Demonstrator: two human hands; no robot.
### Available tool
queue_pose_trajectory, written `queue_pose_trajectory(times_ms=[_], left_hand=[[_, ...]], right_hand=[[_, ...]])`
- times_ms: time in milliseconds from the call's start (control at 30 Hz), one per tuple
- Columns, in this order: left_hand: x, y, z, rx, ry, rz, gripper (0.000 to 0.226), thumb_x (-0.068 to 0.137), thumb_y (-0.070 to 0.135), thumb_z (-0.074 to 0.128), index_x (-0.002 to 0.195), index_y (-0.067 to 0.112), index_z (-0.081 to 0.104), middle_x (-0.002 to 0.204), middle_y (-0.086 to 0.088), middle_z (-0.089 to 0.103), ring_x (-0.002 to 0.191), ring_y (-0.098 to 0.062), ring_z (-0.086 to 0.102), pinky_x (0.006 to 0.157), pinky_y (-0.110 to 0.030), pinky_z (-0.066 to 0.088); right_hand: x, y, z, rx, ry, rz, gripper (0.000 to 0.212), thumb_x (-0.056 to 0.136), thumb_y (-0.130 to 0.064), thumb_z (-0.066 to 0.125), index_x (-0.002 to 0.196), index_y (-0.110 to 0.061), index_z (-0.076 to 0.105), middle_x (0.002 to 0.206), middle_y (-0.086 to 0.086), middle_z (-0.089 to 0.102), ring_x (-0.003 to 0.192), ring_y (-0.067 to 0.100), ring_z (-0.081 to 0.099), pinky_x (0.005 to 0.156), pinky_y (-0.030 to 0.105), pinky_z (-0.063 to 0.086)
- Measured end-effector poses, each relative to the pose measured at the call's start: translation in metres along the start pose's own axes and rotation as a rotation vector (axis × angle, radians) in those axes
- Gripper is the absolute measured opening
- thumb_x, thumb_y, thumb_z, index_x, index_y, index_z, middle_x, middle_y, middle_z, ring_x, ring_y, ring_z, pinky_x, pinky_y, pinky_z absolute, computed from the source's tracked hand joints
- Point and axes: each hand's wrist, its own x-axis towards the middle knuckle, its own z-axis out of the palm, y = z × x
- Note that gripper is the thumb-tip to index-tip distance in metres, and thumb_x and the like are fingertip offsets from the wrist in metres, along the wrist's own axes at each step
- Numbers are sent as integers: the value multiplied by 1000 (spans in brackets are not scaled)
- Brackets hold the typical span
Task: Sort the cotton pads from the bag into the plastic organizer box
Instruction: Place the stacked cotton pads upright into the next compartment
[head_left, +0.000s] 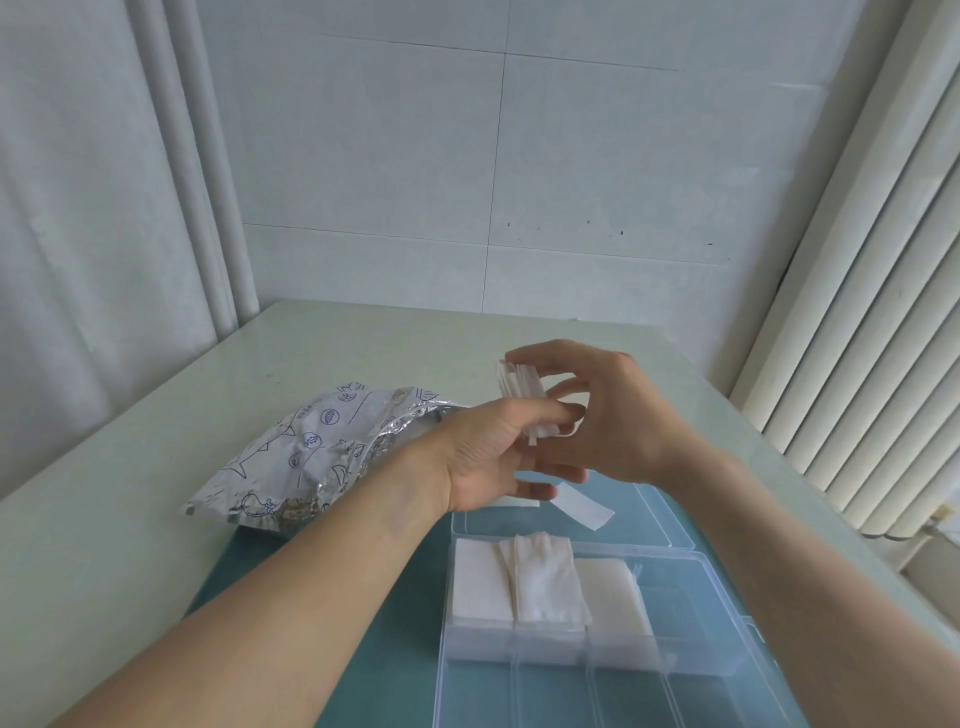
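Note:
A small stack of white cotton pads (519, 387) is held upright in the air above the table, between both hands. My right hand (602, 410) curls round it from the right, fingertips on its top edge. My left hand (493, 452) grips it from below, thumb across its front. The crumpled silver foil bag (311, 457) with blue drawings lies on the table at the left, its mouth toward my hands. Below them stands the clear plastic organizer box (691, 675); white pads (524, 582) fill its far compartments. A single pad (582, 506) lies on the opened lid.
The box's clear lid (660, 519) lies open behind it, on a teal mat (405, 597). The pale table (156, 519) meets a tiled wall at the back. White radiator ribs (872, 312) stand at the right, a pipe at the left.

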Motion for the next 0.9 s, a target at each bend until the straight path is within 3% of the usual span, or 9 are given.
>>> queue_pose_trajectory(times_ms=[167, 233, 333, 400, 500, 567, 667, 800, 900], left_hand=[[-2, -1, -1, 81, -69, -38, 22, 90, 38, 61, 98, 19, 69, 93, -9, 69, 93, -33, 66, 83, -41, 43], [-2, -1, -1, 94, -82, -52, 27, 91, 35, 60, 102, 12, 69, 97, -14, 70, 98, -34, 66, 88, -42, 45], [-1, -1, 1, -130, -49, 0, 16, 87, 24, 67, 99, 15, 70, 95, -11, 68, 94, -29, 66, 91, -46, 50], [0, 1, 2, -238, -45, 12, 10, 89, 20, 66, 99, 16, 68, 91, -8, 66, 85, -23, 65, 83, -43, 54], [2, 0, 3, -224, 6, -14, 8, 92, 17, 63, 100, 17, 64, 89, -7, 64, 76, -20, 63, 74, -36, 52], [3, -2, 2, -273, 67, -20, 11, 92, 18, 65, 103, 20, 66, 92, -3, 62, 75, -18, 64, 70, -35, 52], [3, 0, -1, -331, 92, 2, 25, 86, 24, 70, 110, 18, 68, 95, -1, 62, 78, -15, 66, 68, -33, 56], [2, 5, -5, -426, -5, 6, 27, 92, 28, 56, 106, 18, 76, 110, -6, 70, 97, -24, 65, 87, -43, 52], [4, 3, -8, -442, 23, -1, 31, 98, 22, 48, 121, 8, 64, 114, -13, 70, 98, -28, 68, 88, -44, 55]], right_hand=[[0, 0, -2, -65, -79, 25, 103, 56, -28, 96, 145, -35, 45, 126, -21, 51, 105, -13, 49, 79, 6, 42], [0, 1, 1, -115, -103, 20, 94, 56, -34, 96, 139, -34, 53, 119, -21, 55, 98, -14, 52, 77, 3, 38], [0, -1, 2, -182, -60, 58, 71, 54, -37, 96, 118, -33, 64, 102, -14, 64, 90, -3, 56, 72, 8, 36], [0, -3, 0, -198, -57, 105, 74, 50, -43, 97, 114, -35, 62, 97, -13, 61, 88, 1, 54, 70, 13, 37], [0, -1, -1, -239, -115, 115, 95, 50, -50, 95, 133, -36, 53, 111, -18, 59, 106, 8, 55, 89, 24, 43], [0, 1, -2, -171, -119, 120, 96, 52, -51, 95, 136, -34, 53, 119, -15, 63, 111, 2, 58, 89, 13, 44], [-1, 1, -8, -125, -71, 134, 74, 58, -46, 93, 124, -32, 64, 110, -20, 68, 102, -9, 59, 80, 4, 43], [-1, 3, -14, -53, -48, 169, 64, 59, -39, 94, 117, -31, 67, 99, -17, 71, 95, -5, 64, 80, 18, 52], [-1, 7, -19, -24, -44, 198, 71, 52, -46, 94, 117, -32, 68, 100, -14, 71, 95, -1, 65, 82, 30, 56]])
